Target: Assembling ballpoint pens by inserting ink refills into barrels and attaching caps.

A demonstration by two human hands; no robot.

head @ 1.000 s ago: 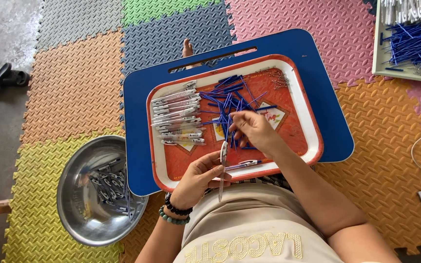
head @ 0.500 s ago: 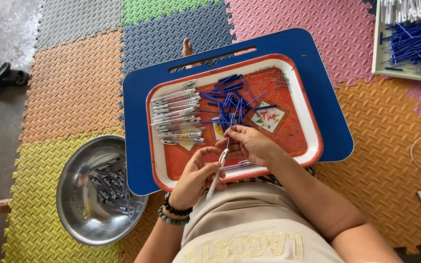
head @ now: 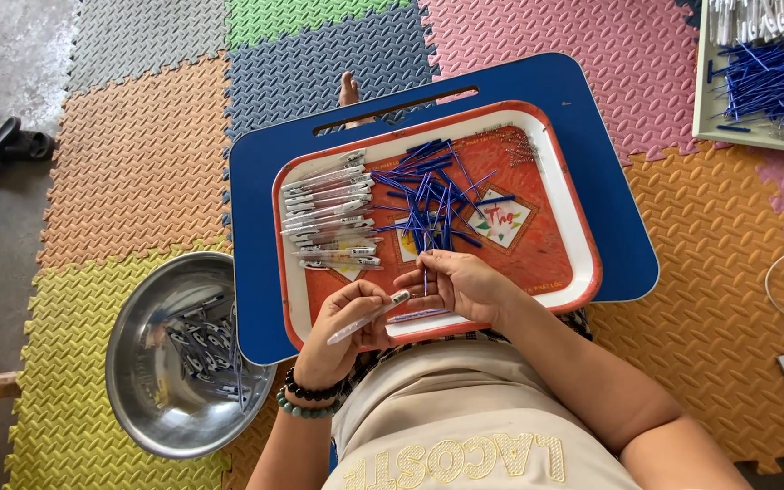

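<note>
My left hand [head: 348, 325] grips a clear pen barrel [head: 367, 317], tilted up to the right, over the near edge of a red tray with a white rim [head: 583, 245]. My right hand [head: 461, 283] pinches a thin blue refill [head: 426, 272] upright, its lower end close to the barrel's open tip. On the tray lie a loose pile of blue refills [head: 430, 195] and a row of clear pen barrels [head: 328, 218] at the left. The tray rests on a blue lap board [head: 256, 209].
A steel bowl [head: 138, 363] holding several assembled pens sits left of my lap on coloured foam mats [head: 138, 154]. A second tray [head: 755, 82] with blue refills and white parts lies at the top right. A black object [head: 6, 145] rests at the far left.
My right hand has come back from the refill pile toward my left hand, carrying a refill. The left hand tilted the barrel from upright to slanted.
</note>
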